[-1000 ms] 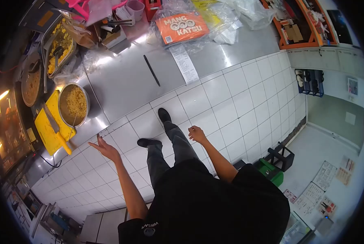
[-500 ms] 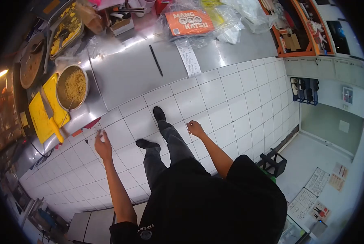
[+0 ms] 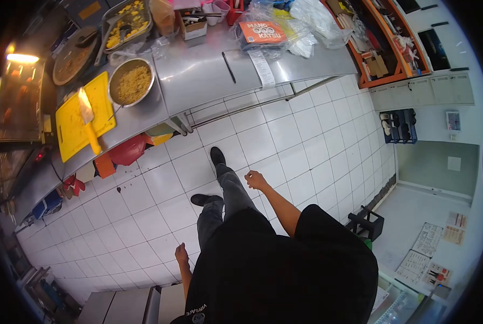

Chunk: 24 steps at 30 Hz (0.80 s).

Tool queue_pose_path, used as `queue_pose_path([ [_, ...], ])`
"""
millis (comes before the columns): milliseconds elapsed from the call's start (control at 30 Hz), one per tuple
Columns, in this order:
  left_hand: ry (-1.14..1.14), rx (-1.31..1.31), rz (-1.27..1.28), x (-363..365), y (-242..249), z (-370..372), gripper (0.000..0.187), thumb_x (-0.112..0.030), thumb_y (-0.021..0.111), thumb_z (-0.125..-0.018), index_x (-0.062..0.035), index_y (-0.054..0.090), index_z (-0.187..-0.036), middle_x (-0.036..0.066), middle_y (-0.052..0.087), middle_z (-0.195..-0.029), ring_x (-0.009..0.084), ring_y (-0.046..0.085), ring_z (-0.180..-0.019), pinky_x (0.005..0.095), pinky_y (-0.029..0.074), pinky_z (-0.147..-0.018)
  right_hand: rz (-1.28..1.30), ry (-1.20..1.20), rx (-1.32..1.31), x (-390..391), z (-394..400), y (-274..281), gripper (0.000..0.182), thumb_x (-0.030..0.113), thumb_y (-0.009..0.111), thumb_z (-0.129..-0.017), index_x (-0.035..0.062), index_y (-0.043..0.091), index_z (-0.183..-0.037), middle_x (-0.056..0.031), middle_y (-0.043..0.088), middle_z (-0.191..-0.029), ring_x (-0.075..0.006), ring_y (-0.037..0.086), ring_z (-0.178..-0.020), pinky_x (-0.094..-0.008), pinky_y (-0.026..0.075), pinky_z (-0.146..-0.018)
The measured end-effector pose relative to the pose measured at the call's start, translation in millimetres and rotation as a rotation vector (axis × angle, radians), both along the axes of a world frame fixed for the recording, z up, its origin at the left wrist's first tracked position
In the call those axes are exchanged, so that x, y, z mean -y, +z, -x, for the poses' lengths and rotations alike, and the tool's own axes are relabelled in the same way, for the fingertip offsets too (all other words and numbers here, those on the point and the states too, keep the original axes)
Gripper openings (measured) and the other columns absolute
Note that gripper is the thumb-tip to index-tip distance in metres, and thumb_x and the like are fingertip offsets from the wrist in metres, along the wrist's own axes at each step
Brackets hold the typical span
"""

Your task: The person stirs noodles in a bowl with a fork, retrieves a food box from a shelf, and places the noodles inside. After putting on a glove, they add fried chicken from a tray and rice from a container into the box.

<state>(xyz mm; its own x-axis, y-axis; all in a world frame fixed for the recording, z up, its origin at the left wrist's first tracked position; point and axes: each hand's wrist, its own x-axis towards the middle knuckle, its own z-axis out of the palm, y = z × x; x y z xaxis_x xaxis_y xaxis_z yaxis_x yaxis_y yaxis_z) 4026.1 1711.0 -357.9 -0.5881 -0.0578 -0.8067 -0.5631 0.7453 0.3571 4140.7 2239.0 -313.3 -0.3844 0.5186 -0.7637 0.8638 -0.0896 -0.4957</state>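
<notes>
White floor tiles [image 3: 306,135] fill most of what I see now, more than half a second ago, because I have stepped back from the steel worktop [image 3: 198,75] and it sits further up in view, with the shelf space under it showing: a red bag [image 3: 129,149] and some orange and yellow bits tucked below the edge.

On that worktop, the yellow cutting board [image 3: 74,127] lies at the left end with a cleaver [image 3: 88,120] resting on it, blade up, yellow handle toward me. Just beside it stands the round metal bowl [image 3: 131,82] of yellow rice or noodles, I can't tell which. Further along, the black pen [image 3: 229,60] and the long receipt [image 3: 263,69] lie on bare steel, and the orange packet [image 3: 262,32] sits among clear plastic bags behind them.

My left hand [image 3: 181,252], which was raised toward the board end of the worktop a moment ago, has dropped to my side, low by my hip; it looks loosely curled and I see nothing in it, though it's small and partly hidden by my shirt. My right hand [image 3: 256,179] hangs out in front beside my leg, fingers half curled, holding nothing. Both are well apart from everything on the worktop, so I judge I'm between jobs, moving away rather than reaching for the food.
</notes>
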Motion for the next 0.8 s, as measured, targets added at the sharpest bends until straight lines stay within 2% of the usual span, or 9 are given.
queue_pose_path([
  [167, 0.136, -0.197, -0.061, 19.7, 17.7, 0.8, 0.042, -0.038, 0.060, -0.084, -0.0045, 0.061, -0.109, 0.007, 0.061, -0.089, 0.0185, 0.056, -0.081, 0.0393, 0.047, -0.058, -0.020, 0.047, -0.014, 41.7, 9.4, 6.4, 0.031, 0.029, 0.054, -0.085, -0.0009, 0.058, -0.093, -0.0116, 0.065, -0.071, -0.0187, 0.064, -0.056, -0.0294, 0.051, -0.046],
  [233, 0.179, -0.216, -0.067, 9.1, 41.2, 7.0, 0.039, -0.036, 0.059, -0.085, -0.0041, 0.062, -0.108, 0.007, 0.062, -0.090, 0.0171, 0.056, -0.083, 0.0377, 0.047, -0.062, -0.018, 0.043, 0.032, 57.5, 15.4, 14.1, 0.035, 0.033, 0.052, -0.081, 0.0010, 0.063, -0.088, -0.0143, 0.067, -0.069, -0.0260, 0.066, -0.061, -0.0371, 0.054, -0.066],
  [300, 0.267, -0.218, -0.099, 9.6, 51.4, 10.4, 0.038, -0.027, 0.056, -0.089, 0.0040, 0.061, -0.110, 0.016, 0.064, -0.106, 0.0250, 0.058, -0.101, 0.0338, 0.043, -0.090, -0.055, 0.100, 0.038, 66.4, 19.4, 7.9, 0.034, 0.033, 0.053, -0.080, 0.0018, 0.064, -0.087, -0.0144, 0.067, -0.069, -0.0271, 0.067, -0.063, -0.0377, 0.054, -0.066],
  [400, 0.288, -0.309, -0.145, 13.8, 44.0, 2.8, 0.035, -0.028, 0.056, -0.088, -0.0010, 0.062, -0.109, 0.012, 0.064, -0.102, 0.0226, 0.058, -0.096, 0.0332, 0.045, -0.083, -0.359, 0.336, -0.129, 70.3, 5.3, -52.8, 0.017, 0.020, 0.065, -0.074, 0.0047, 0.065, -0.082, -0.0104, 0.067, -0.073, -0.0224, 0.066, -0.061, -0.0346, 0.054, -0.057],
  [467, 0.331, -0.306, -0.154, 35.0, 23.6, -18.4, 0.035, -0.030, 0.057, -0.087, -0.0042, 0.063, -0.110, 0.009, 0.063, -0.101, 0.0203, 0.058, -0.092, 0.0328, 0.047, -0.078, -0.641, 0.836, -0.037, 69.1, 16.3, -43.5, 0.024, 0.019, 0.077, -0.055, 0.0076, 0.067, -0.074, -0.0082, 0.067, -0.090, -0.0235, 0.062, -0.091, -0.0363, 0.050, -0.077],
  [500, 0.404, -0.254, -0.165, 28.7, 22.0, -25.3, 0.036, -0.030, 0.057, -0.086, -0.0036, 0.062, -0.111, 0.010, 0.064, -0.102, 0.0204, 0.058, -0.093, 0.0332, 0.047, -0.080, -0.342, 0.583, -0.101, 66.7, 24.7, -31.3, 0.019, 0.019, 0.072, -0.061, 0.0068, 0.067, -0.075, -0.0086, 0.066, -0.098, -0.0242, 0.061, -0.094, -0.0371, 0.049, -0.079],
  [533, 0.441, -0.184, -0.137, 26.8, 26.4, -30.8, 0.037, -0.030, 0.058, -0.086, -0.0029, 0.062, -0.111, 0.010, 0.064, -0.102, 0.0202, 0.058, -0.092, 0.0326, 0.047, -0.079, -0.627, 0.648, -0.239, 60.2, 12.6, -89.9, 0.014, 0.015, 0.063, -0.069, 0.0051, 0.066, -0.078, -0.0109, 0.067, -0.091, -0.0259, 0.064, -0.083, -0.0386, 0.051, -0.075],
  [633, 0.491, -0.028, -0.083, 26.1, 9.6, -46.5, 0.037, -0.028, 0.056, -0.087, 0.0022, 0.062, -0.108, 0.017, 0.064, -0.107, 0.0264, 0.059, -0.101, 0.0342, 0.044, -0.090, -0.406, 0.560, -0.121, 80.2, 69.0, 4.7, 0.035, 0.018, 0.057, -0.077, 0.0046, 0.056, -0.110, -0.0173, 0.067, -0.080, -0.0327, 0.065, -0.080, -0.0418, 0.051, -0.074],
  [800, 0.713, 0.047, -0.087, 23.0, -0.7, -56.1, 0.039, -0.030, 0.058, -0.087, 0.0030, 0.062, -0.107, 0.017, 0.064, -0.107, 0.0268, 0.058, -0.104, 0.0349, 0.043, -0.091, -0.188, 0.904, 0.025, 58.6, 126.6, -12.1, 0.024, 0.023, 0.056, -0.079, 0.0031, 0.063, -0.091, -0.0094, 0.065, -0.067, -0.0177, 0.060, -0.050, -0.0316, 0.050, -0.048],
])
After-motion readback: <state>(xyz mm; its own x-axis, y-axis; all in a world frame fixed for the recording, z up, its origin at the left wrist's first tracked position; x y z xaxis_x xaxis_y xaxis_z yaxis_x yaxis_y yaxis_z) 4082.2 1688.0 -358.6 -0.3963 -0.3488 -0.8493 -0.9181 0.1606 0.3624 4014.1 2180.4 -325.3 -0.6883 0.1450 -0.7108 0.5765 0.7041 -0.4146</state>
